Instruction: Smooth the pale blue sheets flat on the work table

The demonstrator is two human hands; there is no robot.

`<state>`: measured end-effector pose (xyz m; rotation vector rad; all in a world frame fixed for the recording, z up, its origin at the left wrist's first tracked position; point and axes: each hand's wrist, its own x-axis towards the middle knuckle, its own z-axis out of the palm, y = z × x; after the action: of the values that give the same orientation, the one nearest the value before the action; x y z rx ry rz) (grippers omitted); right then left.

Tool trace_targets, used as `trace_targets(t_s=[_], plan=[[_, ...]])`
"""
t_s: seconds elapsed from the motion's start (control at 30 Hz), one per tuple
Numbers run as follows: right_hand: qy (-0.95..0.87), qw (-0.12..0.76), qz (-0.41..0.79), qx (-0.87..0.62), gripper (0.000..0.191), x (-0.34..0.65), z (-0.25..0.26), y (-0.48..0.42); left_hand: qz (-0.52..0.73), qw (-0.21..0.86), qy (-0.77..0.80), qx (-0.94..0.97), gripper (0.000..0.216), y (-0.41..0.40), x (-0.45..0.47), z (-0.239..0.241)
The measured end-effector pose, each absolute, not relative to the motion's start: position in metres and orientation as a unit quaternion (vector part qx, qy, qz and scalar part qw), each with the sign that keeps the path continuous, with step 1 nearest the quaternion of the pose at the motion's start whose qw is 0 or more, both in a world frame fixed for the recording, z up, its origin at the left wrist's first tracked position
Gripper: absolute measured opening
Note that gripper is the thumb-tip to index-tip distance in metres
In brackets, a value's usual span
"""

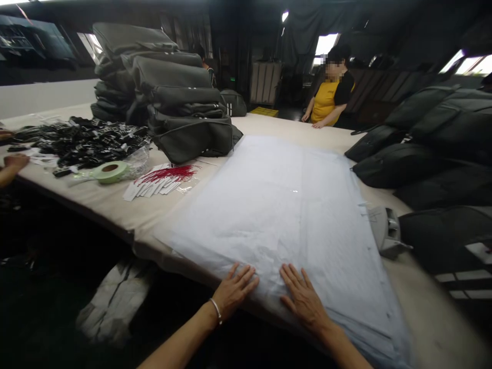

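Both hands flat at 6 o'clock — left hand, right hand — grip apart, pressing tissue paper stack at worktop edge. Risk: top sheets creasing or sliding off.

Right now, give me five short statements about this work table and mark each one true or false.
1. Both hands, left hand and right hand, lie flat on the stack of white paper sheets. True.
2. The left hand holds the roll of green tape. False: the roll lies on the table, far from both hands.
3. The grey bags are piled behind the sheets to the left. True.
4. The tags with red strings lie on top of the white sheets. False: they lie on the table beside the sheets.
5. The person in the yellow top stands at the far side of the table. True.
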<state>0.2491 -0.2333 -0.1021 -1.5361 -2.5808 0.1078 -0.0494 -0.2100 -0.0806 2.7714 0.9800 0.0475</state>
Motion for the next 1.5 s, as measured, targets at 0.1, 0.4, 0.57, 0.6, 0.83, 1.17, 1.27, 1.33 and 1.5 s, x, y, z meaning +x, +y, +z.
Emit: trace_targets(t_s=[0.1,0.4,0.57,0.6,0.83,1.17,1.27,1.33,1.5], plan=[[-0.855,0.059,0.029,-0.514,0.065,0.250,-0.107,-0.234,0.076,0.092,0.304,0.945,0.055,-0.206,-0.057,-0.084],[-0.845,0.023,0.050,-0.531,0.061,0.246,-0.103,-0.233,0.128,0.122,0.294,0.939,0.032,-0.200,-0.059,-0.090],[-0.841,0.023,0.065,-0.537,0.060,0.245,-0.103,-0.233,0.138,0.116,0.296,0.938,0.022,-0.203,-0.056,-0.085],[-0.841,0.028,0.066,-0.536,0.060,0.245,-0.104,-0.233,0.135,0.122,0.295,0.938,0.021,-0.203,-0.055,-0.082],[-0.842,0.040,0.088,-0.531,0.064,0.248,-0.105,-0.232,0.043,0.146,0.271,0.951,0.085,-0.197,-0.038,-0.071],[-0.843,0.061,0.101,-0.525,0.070,0.249,-0.111,-0.230,0.085,0.139,0.340,0.926,0.033,-0.171,0.004,-0.064],[-0.845,0.054,0.105,-0.522,0.072,0.250,-0.110,-0.230,0.019,0.155,0.374,0.914,0.061,-0.148,0.022,-0.070],[-0.843,0.050,0.110,-0.523,0.073,0.250,-0.109,-0.229,-0.028,0.171,0.380,0.908,0.068,-0.143,0.027,-0.080],[-0.841,0.050,0.124,-0.524,0.075,0.247,-0.109,-0.229,-0.057,0.185,0.381,0.904,0.075,-0.156,0.020,-0.094]])
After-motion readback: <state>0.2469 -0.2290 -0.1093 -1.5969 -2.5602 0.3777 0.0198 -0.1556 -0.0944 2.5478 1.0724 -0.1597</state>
